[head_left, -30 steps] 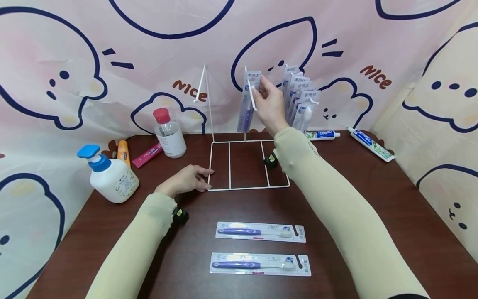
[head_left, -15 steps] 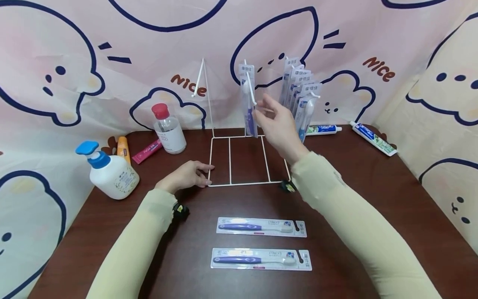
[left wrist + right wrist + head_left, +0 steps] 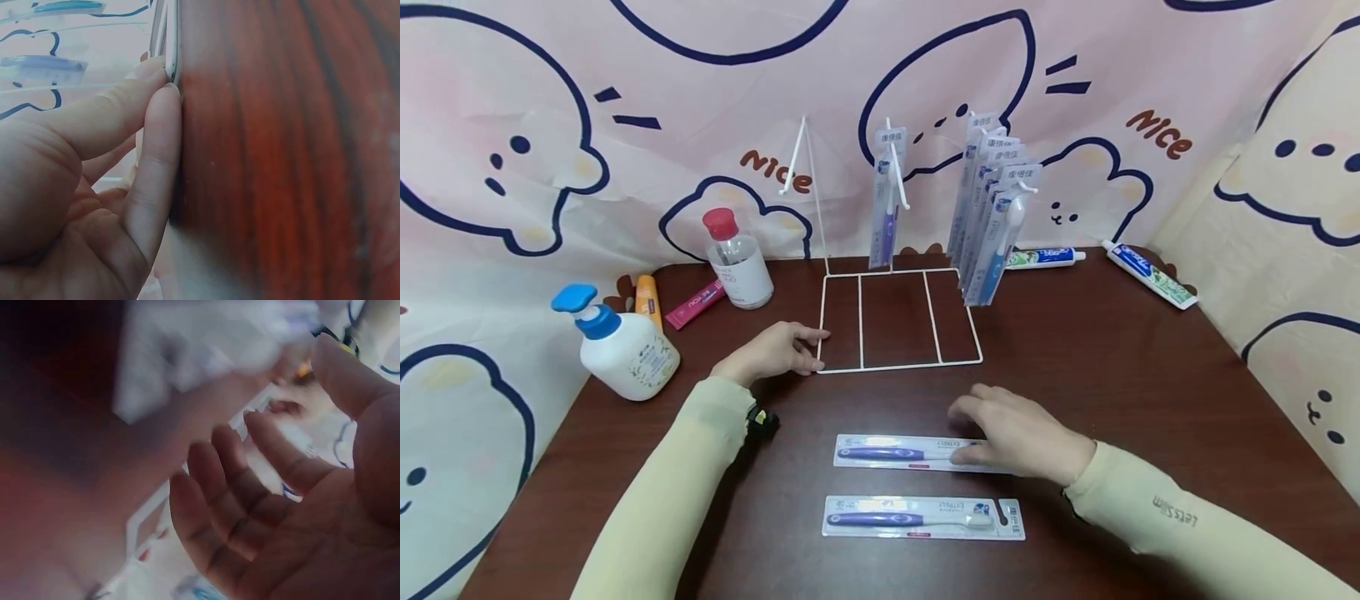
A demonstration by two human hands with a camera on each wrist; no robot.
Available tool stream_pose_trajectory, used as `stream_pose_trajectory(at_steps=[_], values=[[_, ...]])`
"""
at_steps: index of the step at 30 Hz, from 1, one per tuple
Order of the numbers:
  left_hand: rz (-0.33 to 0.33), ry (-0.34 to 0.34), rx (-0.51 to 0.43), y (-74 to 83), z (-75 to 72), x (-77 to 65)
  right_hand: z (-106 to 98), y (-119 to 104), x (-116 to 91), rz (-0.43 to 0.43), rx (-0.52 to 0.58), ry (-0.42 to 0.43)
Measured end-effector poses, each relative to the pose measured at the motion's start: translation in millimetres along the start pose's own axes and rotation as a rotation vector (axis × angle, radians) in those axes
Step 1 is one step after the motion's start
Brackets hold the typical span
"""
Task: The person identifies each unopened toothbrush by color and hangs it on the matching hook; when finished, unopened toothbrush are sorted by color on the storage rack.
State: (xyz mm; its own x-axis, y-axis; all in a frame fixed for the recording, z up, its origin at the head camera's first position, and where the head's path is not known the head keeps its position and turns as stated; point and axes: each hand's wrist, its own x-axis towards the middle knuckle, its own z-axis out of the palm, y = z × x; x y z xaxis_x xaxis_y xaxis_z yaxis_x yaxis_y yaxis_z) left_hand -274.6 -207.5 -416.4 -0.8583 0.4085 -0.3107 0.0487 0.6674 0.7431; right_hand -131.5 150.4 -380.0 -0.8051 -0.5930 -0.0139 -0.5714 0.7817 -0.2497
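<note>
My left hand [image 3: 772, 352] holds the near left corner of a white wire display rack [image 3: 861, 321]. In the left wrist view its thumb and a finger [image 3: 164, 119] pinch the wire at the table's surface. Over the farther packaged toothbrush [image 3: 880, 454] hovers my right hand [image 3: 1026, 433], hiding the hook-hole end; its fingers look relaxed and apart from the pack in the right wrist view. A second packaged toothbrush [image 3: 880, 520] lies parallel, nearer me. One purple toothbrush pack [image 3: 882, 221] hangs on the rack's middle hook, and several packs [image 3: 992, 242] hang on the right hook.
The left hook [image 3: 793, 158] carries nothing. At left stand a pump bottle [image 3: 628, 354] and a red-capped bottle [image 3: 743, 275], beside an orange tube [image 3: 648, 300] and a pink tube [image 3: 695, 304]. Toothpaste tubes [image 3: 1150, 275] [image 3: 1041, 258] lie at back right.
My right hand has let go of the pack on the middle hook and come down and toward me, over the farther toothbrush on the table. The left hand stays at the rack corner.
</note>
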Motion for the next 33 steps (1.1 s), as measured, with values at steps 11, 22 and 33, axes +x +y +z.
stream_pose_trajectory(at_steps=[11, 22, 33], values=[[0.008, 0.006, -0.016, 0.0, 1.6, -2.2, 26.6, 12.8, -9.7, 0.140, 0.064, -0.010], [0.004, 0.001, 0.004, 2.0, 2.7, 0.8, 3.7, 25.5, -9.1, 0.197, 0.282, -0.133], [-0.010, 0.001, 0.014, 4.5, 0.7, -1.6, -25.4, 40.2, -15.1, 0.244, 0.424, 0.021]])
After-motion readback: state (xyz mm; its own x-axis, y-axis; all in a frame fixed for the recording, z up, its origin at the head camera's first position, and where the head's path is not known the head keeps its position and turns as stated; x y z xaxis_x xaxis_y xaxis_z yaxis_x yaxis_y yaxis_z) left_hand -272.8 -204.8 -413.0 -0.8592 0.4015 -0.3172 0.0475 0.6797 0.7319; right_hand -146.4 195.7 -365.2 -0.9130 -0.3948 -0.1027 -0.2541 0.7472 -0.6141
